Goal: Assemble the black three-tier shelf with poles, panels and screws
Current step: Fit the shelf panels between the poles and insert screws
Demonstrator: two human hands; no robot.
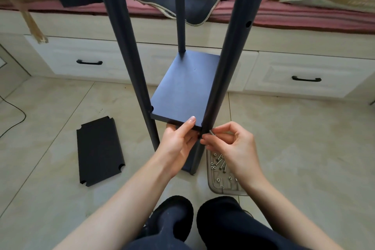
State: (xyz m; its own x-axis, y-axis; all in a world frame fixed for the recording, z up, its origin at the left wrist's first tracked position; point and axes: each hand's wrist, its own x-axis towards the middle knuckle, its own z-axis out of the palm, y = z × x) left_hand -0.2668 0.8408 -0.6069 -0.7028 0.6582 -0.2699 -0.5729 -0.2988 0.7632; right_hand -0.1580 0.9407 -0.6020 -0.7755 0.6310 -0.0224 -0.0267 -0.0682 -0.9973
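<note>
Black and matte, the panel (183, 89) is gripped at its near edge by the left hand (178, 140), thumb on top, fingers curled beneath. Just right of that grip, a silver screw (212, 133) is pinched in the right hand (229, 144) against the near right pole (227, 57). Open tile floor (294, 138) is seen to the right; a loose panel (100, 151) lies well left. Below the right hand, a tray (223, 186) of screws is partly hidden. The held panel's long axis runs away from the person; the poles rise steeply.

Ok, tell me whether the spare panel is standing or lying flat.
Lying flat: the spare panel rests face-up on the floor tiles, untouched.
</note>
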